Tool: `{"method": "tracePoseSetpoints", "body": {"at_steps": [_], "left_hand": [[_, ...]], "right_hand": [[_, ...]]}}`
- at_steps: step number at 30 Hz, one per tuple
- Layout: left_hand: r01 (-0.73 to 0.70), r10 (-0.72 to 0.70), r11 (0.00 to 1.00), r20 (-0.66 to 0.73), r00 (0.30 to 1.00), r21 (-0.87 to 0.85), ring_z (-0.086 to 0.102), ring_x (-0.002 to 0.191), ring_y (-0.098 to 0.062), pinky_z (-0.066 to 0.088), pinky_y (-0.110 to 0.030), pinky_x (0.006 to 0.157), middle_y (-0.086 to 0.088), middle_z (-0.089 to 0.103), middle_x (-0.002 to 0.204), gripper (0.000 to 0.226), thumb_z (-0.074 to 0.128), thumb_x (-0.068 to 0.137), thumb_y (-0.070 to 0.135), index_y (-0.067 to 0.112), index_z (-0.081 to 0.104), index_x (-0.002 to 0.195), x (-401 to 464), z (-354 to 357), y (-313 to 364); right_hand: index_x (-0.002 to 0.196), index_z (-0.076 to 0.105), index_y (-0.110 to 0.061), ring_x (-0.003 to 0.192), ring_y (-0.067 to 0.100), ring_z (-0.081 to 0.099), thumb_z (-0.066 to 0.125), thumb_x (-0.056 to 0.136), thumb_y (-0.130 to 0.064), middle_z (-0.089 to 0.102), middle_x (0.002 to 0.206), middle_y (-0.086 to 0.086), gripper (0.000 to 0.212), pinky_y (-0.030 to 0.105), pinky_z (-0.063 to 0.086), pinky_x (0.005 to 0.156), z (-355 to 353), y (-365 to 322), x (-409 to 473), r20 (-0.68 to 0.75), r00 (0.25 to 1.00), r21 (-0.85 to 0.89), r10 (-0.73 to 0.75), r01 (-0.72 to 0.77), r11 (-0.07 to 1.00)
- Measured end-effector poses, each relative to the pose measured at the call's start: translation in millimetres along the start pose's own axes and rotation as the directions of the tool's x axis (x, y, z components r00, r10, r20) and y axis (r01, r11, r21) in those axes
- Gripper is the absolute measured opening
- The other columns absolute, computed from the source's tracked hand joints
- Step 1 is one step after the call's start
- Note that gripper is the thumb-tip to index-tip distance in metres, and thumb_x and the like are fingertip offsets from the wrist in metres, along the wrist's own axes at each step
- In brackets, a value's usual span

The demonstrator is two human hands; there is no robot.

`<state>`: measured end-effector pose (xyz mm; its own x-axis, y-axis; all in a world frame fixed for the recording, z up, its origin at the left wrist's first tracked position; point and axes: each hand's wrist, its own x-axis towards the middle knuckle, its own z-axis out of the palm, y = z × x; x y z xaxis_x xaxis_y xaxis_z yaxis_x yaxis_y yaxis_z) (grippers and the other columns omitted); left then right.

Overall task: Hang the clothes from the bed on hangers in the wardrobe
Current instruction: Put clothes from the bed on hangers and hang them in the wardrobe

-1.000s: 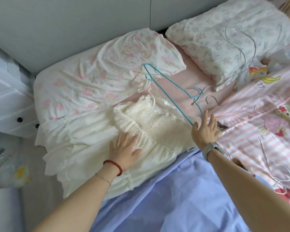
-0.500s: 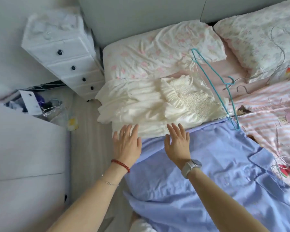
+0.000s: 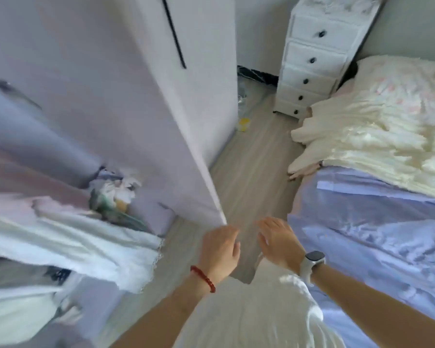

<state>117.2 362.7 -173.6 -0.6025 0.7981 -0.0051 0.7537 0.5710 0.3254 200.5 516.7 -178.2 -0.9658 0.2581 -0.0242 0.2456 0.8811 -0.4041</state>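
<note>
**Empty Hands Between Bed and Wardrobe**

Both hands, left hand (image 3: 220, 249) and right hand (image 3: 278, 241), hover over the floor, fingers loosely curled, holding nothing. Just beyond, a blue shirt (image 3: 377, 229) and cream dress (image 3: 372, 144) lie on the bed, likely light and limp; best lifted by the shoulders. The wardrobe (image 3: 126, 126) interior is blurred; no hangers can be made out.

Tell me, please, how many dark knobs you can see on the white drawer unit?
5: one on each drawer front of the white drawer unit, stacked from top knob down to bottom knob. None seems hidden.
</note>
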Motion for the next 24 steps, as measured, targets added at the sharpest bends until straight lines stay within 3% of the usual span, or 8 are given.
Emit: {"method": "tracePoseSetpoints", "body": {"at_steps": [4, 7, 11, 14, 17, 21, 24], "left_hand": [[0.252, -0.247, 0.968, -0.196, 0.949, 0.004, 0.065, 0.071, -0.024, 0.053, -0.029, 0.059, -0.003, 0.066, 0.081, 0.033, 0.043, 0.071, 0.024, 0.011, 0.062, 0.094, -84.8, -35.0, -75.3], [0.526, -0.509, 0.85, -0.277, 0.815, -0.016, 0.067, 0.081, -0.025, 0.055, -0.039, 0.066, -0.007, 0.069, 0.089, 0.031, 0.048, 0.071, 0.02, 0.009, 0.067, 0.094, -135.6, -65.8, -120.0], [0.696, -0.667, 0.715, -0.364, 0.65, -0.069, 0.066, 0.092, -0.029, 0.055, -0.047, 0.073, -0.012, 0.068, 0.101, 0.041, 0.04, 0.078, 0.026, 0.006, 0.067, 0.102, -191.2, -106.1, -168.4], [0.763, -0.722, 0.635, -0.441, 0.533, -0.117, 0.066, 0.093, -0.032, 0.055, -0.047, 0.072, -0.014, 0.068, 0.102, 0.047, 0.035, 0.08, 0.029, 0.005, 0.066, 0.105, -223.1, -142.3, -206.7], [0.784, -0.724, 0.59, -0.555, 0.409, -0.191, 0.063, 0.098, -0.034, 0.051, -0.049, 0.078, -0.015, 0.065, 0.109, 0.049, 0.033, 0.082, 0.03, 0.004, 0.063, 0.111, -243.2, -188.5, -246.5], [0.802, -0.64, 0.563, -0.719, 0.269, -0.201, 0.058, 0.102, -0.036, 0.044, -0.048, 0.082, -0.015, 0.06, 0.117, 0.045, 0.037, 0.084, 0.029, 0.006, 0.06, 0.114, -250.3, -272.4, -307.1], [0.809, -0.524, 0.568, -0.825, 0.212, -0.152, 0.057, 0.103, -0.032, 0.046, -0.045, 0.079, -0.013, 0.06, 0.116, 0.043, 0.038, 0.083, 0.028, 0.007, 0.061, 0.112, -246.9, -334.4, -346.2]], "right_hand": [[0.095, 0.069, -0.013, 0.081, 0.024, 0.068, 0.036, 0.074, -0.028, 0.07, 0.089, 0.002, 0.042, 0.033, 0.056, 0.066, 26.5, -99.0, 11.4, 0.166, 0.947, -0.021, -0.277, 0.284, 0.959], [0.103, 0.066, -0.008, 0.092, 0.03, 0.065, 0.035, 0.077, -0.028, 0.068, 0.099, 0.008, 0.045, 0.042, 0.055, 0.078, 39.6, -171.9, 34.7, 0.24, 0.876, 0.014, -0.418, 0.427, 0.904], [0.109, 0.063, -0.005, 0.098, 0.034, 0.062, 0.036, 0.081, -0.024, 0.066, 0.106, 0.014, 0.044, 0.048, 0.052, 0.083, 47.2, -256.9, 65.6, 0.235, 0.795, 0.04, -0.56, 0.568, 0.822], [0.108, 0.064, -0.003, 0.097, 0.034, 0.063, 0.038, 0.082, -0.021, 0.067, 0.104, 0.014, 0.041, 0.045, 0.052, 0.081, 51.2, -319.1, 92.3, 0.196, 0.74, 0.093, -0.644, 0.64, 0.763], [0.118, 0.057, -0.003, 0.111, 0.031, 0.054, 0.039, 0.091, -0.014, 0.061, 0.116, 0.014, 0.034, 0.038, 0.041, 0.093, 52.7, -387.0, 129.4, 0.144, 0.709, 0.161, -0.69, 0.671, 0.723], [0.124, 0.053, -0.004, 0.111, 0.03, 0.053, 0.044, 0.093, -0.008, 0.058, 0.121, 0.013, 0.032, 0.034, 0.037, 0.098, 43.1, -484.7, 189.3, 0.009, 0.739, 0.386, -0.673, 0.619, 0.684], [0.124, 0.053, -0.003, 0.106, 0.026, 0.054, 0.041, 0.096, -0.011, 0.057, 0.119, 0.013, 0.031, 0.033, 0.042, 0.096, 22.1, -558.9, 234.7, -0.082, 0.796, 0.549, -0.6, 0.538, 0.639]]}}
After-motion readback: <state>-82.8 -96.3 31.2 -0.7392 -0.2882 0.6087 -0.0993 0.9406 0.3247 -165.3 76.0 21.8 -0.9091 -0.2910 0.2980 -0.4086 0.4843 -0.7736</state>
